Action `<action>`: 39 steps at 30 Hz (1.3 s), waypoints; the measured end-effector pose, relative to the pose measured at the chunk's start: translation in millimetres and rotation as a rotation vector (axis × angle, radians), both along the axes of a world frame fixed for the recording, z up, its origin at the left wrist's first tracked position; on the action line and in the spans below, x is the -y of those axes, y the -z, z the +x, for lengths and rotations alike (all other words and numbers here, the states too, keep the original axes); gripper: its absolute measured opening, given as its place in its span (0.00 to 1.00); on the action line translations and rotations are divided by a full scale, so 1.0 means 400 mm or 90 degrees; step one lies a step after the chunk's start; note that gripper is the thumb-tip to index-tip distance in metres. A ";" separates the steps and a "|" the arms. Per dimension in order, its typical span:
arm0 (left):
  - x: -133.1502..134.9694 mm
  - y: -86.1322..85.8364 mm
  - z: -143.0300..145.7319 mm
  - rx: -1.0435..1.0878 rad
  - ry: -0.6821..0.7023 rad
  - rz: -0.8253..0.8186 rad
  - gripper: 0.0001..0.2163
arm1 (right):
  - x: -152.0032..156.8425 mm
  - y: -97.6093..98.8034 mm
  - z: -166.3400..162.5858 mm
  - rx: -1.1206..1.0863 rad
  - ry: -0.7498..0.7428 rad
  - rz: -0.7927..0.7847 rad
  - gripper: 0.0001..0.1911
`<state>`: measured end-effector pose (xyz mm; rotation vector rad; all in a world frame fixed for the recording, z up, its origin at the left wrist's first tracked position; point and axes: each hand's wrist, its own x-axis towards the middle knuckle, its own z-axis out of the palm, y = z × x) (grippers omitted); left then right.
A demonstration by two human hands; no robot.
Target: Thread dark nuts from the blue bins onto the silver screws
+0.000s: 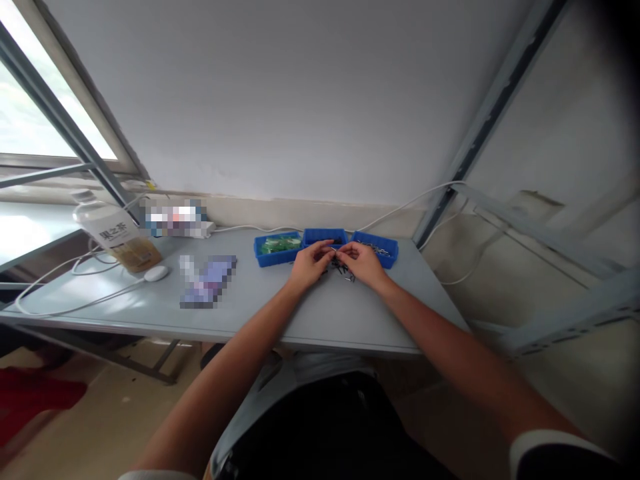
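Note:
My left hand (pixel 311 263) and my right hand (pixel 363 262) meet fingertip to fingertip just in front of the blue bins. Both are closed in a pinch, and whatever sits between the fingers is too small to name. Beneath them a loose pile of small black and silver metal parts (pixel 345 272) lies on the table. The left blue bin (pixel 257 253) holds green pieces. Dark contents show in the middle blue bin (pixel 325 233), partly covered by my left hand. Slim silver parts fill the right blue bin (pixel 394 252), behind my right hand.
On the grey table (pixel 240 320) a tea bottle (pixel 117 230) leans at the left, near a round white disc (pixel 156 273) with a cable. A blurred purple item (pixel 213 283) lies left of the bins. A metal shelf post (pixel 470 153) rises at the right, a white cable (pixel 400 207) behind.

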<state>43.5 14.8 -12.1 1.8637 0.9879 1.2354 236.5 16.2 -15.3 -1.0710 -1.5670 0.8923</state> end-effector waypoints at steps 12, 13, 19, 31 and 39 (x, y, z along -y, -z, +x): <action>-0.014 0.006 -0.006 0.108 -0.020 -0.020 0.22 | 0.005 -0.002 -0.008 0.007 -0.068 -0.056 0.14; -0.013 0.005 -0.007 0.103 -0.033 -0.014 0.21 | 0.005 -0.001 -0.007 0.033 -0.070 -0.048 0.14; -0.011 0.006 -0.007 0.079 -0.036 -0.004 0.21 | 0.010 -0.002 -0.004 0.109 -0.101 -0.016 0.17; -0.027 0.015 -0.016 0.051 0.051 0.003 0.13 | 0.004 -0.001 -0.007 0.059 -0.110 -0.061 0.17; -0.028 0.014 -0.013 0.035 0.041 0.035 0.12 | 0.011 -0.008 -0.007 0.086 -0.146 -0.059 0.18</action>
